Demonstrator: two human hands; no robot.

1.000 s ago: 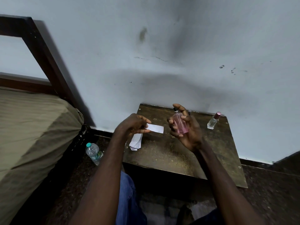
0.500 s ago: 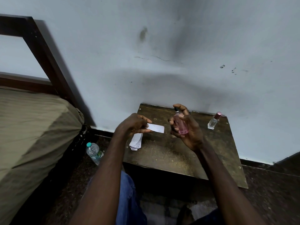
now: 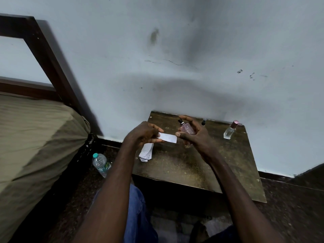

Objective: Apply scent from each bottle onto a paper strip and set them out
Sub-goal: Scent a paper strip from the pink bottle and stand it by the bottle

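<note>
Right hand [image 3: 196, 137] has shifted left since half a second ago; pink perfume bottle [image 3: 188, 129] now tilted, black nozzle aimed toward paper strip [image 3: 168, 137]. Strip's free end almost at right thumb. Right fingers wrap bottle, index finger arched over nozzle. Left hand [image 3: 143, 134] pinches strip's other end, holding it above wooden table [image 3: 192, 165]. Judgement: spraying step is at hand; cannot tell if nozzle is pressed. Clear bottle with pink cap [image 3: 229, 131] stands capped near table's far right corner. Spare strips [image 3: 146, 152] stacked at left edge.
</note>
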